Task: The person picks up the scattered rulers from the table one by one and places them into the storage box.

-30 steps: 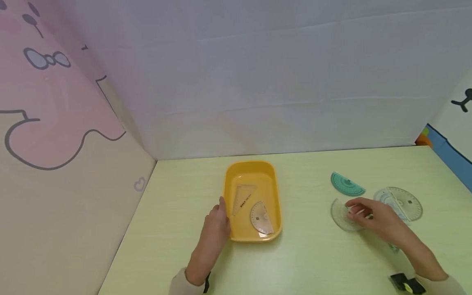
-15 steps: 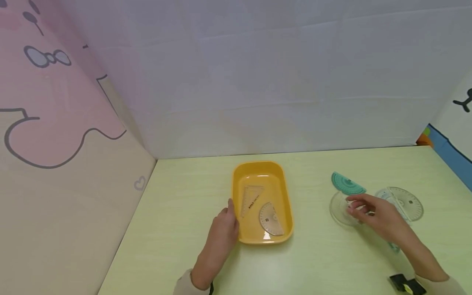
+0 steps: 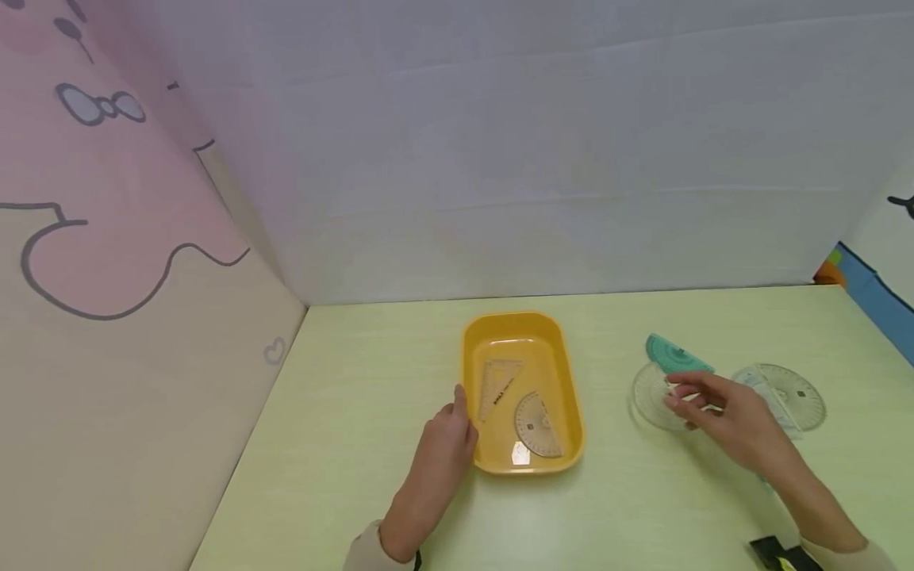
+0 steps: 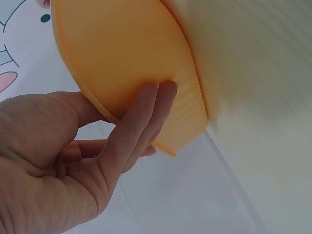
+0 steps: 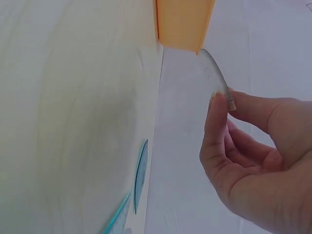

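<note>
Head view: a pale green, faintly grained table [image 3: 371, 381] spans the lower half of the frame, its far edge running almost level across the middle. Behind it hangs a plain, lightly creased white cloth [image 3: 500, 159], tinged lilac towards the upper left. The left wall [image 3: 128, 174] is pink above and cream below, with grey cartoon outlines, a bow and a small heart; at the right edge, a white panel carries a blue strip [image 3: 878, 289] with an orange patch beside it. Just right of centre, a yellow tray [image 3: 476, 333] rests on the table, a square of glare near its bottom end; in it lie a see-through set square [image 3: 490, 381] and a half-round ruler [image 3: 537, 428]. The left hand [image 3: 446, 436] grips the tray's left side, the rim between thumb and fingers. Right of the tray, the right hand [image 3: 728, 412] pinches a see-through protractor [image 3: 648, 396] between thumb and fingertips, other fingers curled; the right wrist view shows it raised off the table. Just above it in the frame lies a green protractor [image 3: 674, 357]; farther right, more see-through pieces [image 3: 798, 396] lie together. A black object [image 3: 767, 549] shows at lower right, too cut off to identify.
</note>
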`<state>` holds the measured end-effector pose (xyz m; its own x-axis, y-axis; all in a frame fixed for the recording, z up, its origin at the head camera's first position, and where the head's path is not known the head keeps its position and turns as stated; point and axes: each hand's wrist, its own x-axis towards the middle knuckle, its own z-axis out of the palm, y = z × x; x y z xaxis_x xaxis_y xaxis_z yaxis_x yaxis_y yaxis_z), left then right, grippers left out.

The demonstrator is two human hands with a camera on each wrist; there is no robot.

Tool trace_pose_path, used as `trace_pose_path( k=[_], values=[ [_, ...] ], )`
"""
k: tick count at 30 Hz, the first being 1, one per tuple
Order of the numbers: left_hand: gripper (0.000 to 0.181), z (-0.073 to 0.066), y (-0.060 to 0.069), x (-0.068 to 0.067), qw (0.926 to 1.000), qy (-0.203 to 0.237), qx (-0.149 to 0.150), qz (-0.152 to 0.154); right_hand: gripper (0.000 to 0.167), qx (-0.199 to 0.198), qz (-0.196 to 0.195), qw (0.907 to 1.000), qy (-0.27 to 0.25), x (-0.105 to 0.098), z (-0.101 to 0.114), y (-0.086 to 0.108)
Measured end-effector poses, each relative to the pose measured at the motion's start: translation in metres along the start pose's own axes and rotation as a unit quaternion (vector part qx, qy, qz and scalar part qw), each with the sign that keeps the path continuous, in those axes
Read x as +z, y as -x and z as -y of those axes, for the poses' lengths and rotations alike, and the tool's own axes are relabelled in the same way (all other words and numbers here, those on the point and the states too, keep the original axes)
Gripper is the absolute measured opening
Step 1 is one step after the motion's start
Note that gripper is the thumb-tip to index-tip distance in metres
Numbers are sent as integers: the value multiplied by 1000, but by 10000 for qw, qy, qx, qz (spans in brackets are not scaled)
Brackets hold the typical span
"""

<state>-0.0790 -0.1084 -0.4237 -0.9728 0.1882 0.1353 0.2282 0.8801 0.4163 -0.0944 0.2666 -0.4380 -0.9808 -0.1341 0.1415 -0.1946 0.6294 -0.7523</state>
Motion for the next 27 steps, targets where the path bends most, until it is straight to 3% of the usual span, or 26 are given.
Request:
trace_pose_path(
  k=[19, 27],
  values=[
    [47, 3, -1, 6, 9974, -130, 515, -488, 32, -145, -68, 9979, -625, 15, 36, -9],
    [48, 4, -1, 7, 9980, -186, 468, -381, 33, -136, 68, 9973, -725, 23, 50, -14]
  ],
)
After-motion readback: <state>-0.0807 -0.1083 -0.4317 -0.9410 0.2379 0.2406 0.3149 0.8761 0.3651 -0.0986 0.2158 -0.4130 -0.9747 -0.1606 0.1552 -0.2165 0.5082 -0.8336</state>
